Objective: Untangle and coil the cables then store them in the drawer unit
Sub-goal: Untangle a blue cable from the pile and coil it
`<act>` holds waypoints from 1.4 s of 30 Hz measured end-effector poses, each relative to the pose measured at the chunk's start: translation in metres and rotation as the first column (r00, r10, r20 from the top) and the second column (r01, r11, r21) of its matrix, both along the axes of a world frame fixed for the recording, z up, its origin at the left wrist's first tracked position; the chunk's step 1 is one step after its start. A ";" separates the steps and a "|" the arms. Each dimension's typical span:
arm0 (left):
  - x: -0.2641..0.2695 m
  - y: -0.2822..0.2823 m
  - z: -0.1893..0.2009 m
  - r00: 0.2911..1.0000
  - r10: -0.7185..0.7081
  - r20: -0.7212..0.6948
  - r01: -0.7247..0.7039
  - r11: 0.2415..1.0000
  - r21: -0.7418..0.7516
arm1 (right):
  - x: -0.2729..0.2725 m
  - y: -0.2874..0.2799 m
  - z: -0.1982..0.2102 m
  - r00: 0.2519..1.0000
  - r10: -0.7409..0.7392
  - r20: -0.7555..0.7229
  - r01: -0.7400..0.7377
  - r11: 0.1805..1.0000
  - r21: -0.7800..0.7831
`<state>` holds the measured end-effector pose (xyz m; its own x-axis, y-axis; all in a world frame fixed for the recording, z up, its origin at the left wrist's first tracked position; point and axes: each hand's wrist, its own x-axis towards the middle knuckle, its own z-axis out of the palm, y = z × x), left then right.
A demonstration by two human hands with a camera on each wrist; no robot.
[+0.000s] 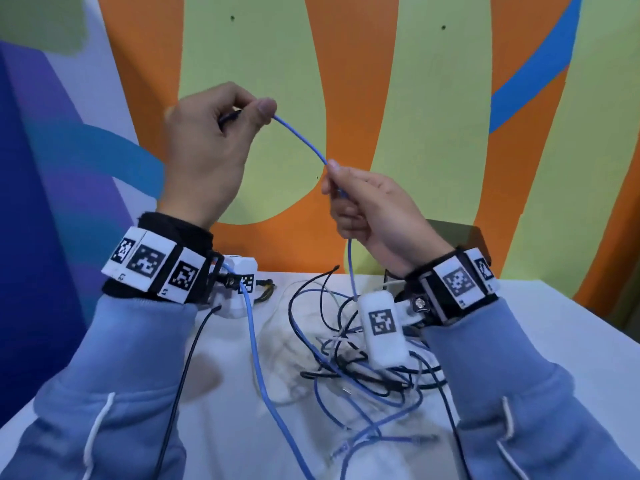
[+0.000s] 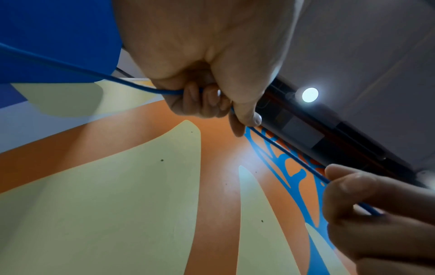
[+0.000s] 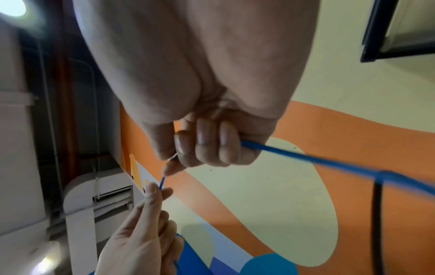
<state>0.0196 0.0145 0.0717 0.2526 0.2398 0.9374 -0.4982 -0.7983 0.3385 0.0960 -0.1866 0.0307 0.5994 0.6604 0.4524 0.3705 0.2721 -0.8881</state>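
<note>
Blue cable (image 1: 300, 137) | pinched by left hand (image 1: 204, 150) | right hand (image 1: 377, 209)

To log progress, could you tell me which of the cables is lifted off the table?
The blue cable, pinched between the left hand and right hand; the black and white cables lie tangled below.

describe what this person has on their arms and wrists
Both arms are in light blue hoodie sleeves, with white drawstrings hanging near each. A black knit cuff shows at the left wrist. Each wrist carries a black band faced with white square tiles printed with black fiducial markers. Under each wrist sits a white rounded camera pod bearing its own marker, with a thin black cable trailing off.
</note>
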 end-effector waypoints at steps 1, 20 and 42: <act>0.002 0.002 -0.001 1.000 0.022 0.008 -0.022 1.000 -0.022 | 0.002 0.000 -0.001 1.000 -0.008 0.010 0.009 1.000 -0.013; 0.009 -0.029 -0.007 0.998 0.056 -0.002 -0.055 0.990 0.129 | 0.004 -0.013 0.014 0.953 0.197 -0.229 -0.193 0.980 0.041; -0.008 -0.102 -0.022 0.660 0.275 -0.698 0.255 0.792 0.554 | 0.021 -0.015 0.008 0.938 -0.251 -0.239 0.338 0.813 0.474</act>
